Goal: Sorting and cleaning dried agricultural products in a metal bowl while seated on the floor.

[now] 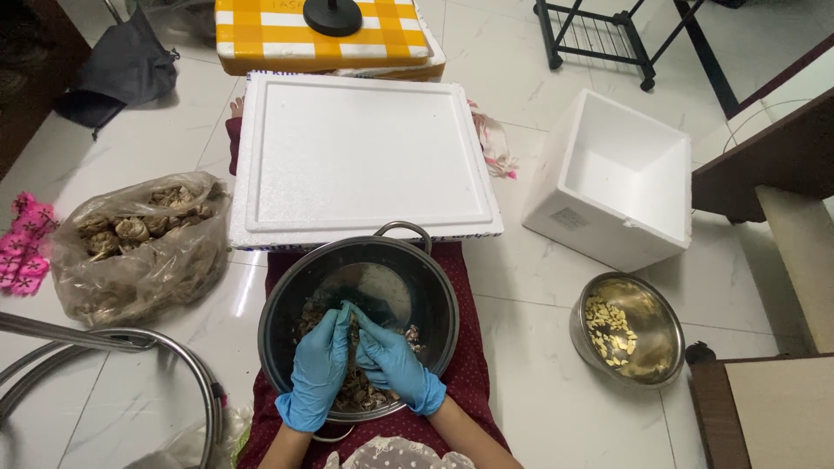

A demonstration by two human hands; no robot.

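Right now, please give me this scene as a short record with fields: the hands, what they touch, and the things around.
left hand: blue glove, in the steel pot, fingers on the brown pieces
right hand: blue glove, meets the left over the same pieces
pot position: on the person's lap
ahead: white foam lid
left side: plastic bag of brownish bulbs
right side: steel bowl with pale pieces; open white foam box

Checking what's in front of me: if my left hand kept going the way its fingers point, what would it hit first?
Likely the far inner wall of the steel pot; the left hand points up and away over the husks, though depth is unclear.
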